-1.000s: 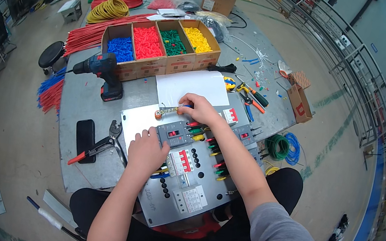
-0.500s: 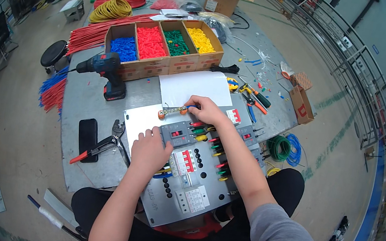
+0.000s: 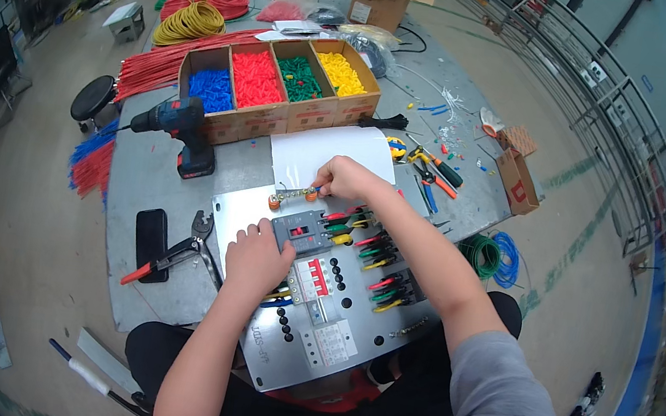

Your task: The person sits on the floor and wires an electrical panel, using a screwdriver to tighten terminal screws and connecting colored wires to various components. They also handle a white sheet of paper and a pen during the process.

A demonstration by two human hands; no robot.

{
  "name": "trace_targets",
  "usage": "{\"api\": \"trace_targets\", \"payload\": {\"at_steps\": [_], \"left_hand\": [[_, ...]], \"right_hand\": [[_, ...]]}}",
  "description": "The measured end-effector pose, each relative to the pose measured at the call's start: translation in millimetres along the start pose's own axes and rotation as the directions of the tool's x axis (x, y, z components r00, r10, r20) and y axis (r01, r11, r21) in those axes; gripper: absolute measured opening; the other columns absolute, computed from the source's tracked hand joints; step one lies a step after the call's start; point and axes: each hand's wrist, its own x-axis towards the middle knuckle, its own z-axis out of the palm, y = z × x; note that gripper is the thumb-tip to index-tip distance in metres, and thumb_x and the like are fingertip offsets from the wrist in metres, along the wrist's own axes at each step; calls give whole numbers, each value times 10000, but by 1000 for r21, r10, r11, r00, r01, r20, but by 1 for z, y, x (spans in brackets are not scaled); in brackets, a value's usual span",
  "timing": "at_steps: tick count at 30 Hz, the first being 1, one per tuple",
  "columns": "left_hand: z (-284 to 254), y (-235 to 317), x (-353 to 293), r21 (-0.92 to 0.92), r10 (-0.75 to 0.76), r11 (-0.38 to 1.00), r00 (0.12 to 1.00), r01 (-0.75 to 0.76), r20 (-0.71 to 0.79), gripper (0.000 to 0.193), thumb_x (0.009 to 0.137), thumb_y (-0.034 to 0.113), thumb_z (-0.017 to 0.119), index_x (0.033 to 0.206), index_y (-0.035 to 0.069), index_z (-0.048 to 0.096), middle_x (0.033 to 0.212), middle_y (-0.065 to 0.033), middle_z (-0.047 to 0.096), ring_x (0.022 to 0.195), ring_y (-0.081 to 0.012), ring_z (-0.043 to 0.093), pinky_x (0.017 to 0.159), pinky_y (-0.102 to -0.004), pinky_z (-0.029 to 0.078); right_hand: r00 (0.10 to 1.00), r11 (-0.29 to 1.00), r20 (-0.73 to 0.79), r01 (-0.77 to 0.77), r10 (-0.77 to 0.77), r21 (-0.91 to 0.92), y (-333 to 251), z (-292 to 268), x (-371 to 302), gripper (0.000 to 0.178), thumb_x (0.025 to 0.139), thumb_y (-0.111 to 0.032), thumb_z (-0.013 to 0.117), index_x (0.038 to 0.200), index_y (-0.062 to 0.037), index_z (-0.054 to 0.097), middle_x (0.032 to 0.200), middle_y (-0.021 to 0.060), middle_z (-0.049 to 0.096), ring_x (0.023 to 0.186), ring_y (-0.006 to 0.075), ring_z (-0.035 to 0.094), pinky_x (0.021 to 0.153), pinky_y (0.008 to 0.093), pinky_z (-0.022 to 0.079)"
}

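A pale metal mounting plate [image 3: 264, 362] lies over the table's near edge and my lap. My left hand [image 3: 256, 258] rests on it with fingers spread, its thumb against a grey moulded-case circuit breaker [image 3: 302, 231]. At the plate's far side, my right hand [image 3: 346, 177] pinches by the right orange insulator of a small brass terminal bar [image 3: 294, 195]. A bit of blue shows at its fingertips; what it is stays unclear. Wires with red, green and yellow sleeves [image 3: 339, 228] leave the breaker. Closer to me sit a red-levered breaker [image 3: 311, 280] and a white module [image 3: 333, 342].
Beyond the plate lie white paper [image 3: 332, 153] and a cardboard box [image 3: 247, 121] of coloured caps in compartments. At left are a cordless drill [image 3: 180, 131], a phone [image 3: 150, 242] and crimping pliers [image 3: 196, 242]. Hand tools [image 3: 437, 174] lie at right.
My right hand has shifted slightly left and away from me, bringing its fingertips down at the bar's right insulator. My left hand stays almost in place.
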Motion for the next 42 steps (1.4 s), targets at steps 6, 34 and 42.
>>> {"api": "trace_targets", "payload": {"at_steps": [6,34,42], "left_hand": [[0,-2,3,-8,-19,1000,1000,19,12,559,978,427,607,1269,-48,566,1189,-246,696,1127,-381,690,923,-507,587],[8,2,5,-25,-37,999,999,37,-22,544,952,411,615,1242,-48,572,1144,-246,696,1072,-381,707,880,-523,595],[11,12,-2,35,-21,999,976,29,-215,470,903,369,661,1135,-40,652,1161,-196,641,1152,-352,611,942,-498,528]], "right_hand": [[985,992,167,-60,41,110,2,-14,12,267,896,-65,802,1162,-57,820,993,48,823,864,151,729,815,319,577],[813,854,261,-483,520,-196,-2,4,23,735,1067,-699,451,791,-35,602,669,48,466,571,206,411,536,402,350],[859,878,186,-476,476,-49,9,5,5,797,1000,-744,559,858,33,663,684,116,549,580,259,526,548,430,424]]}}
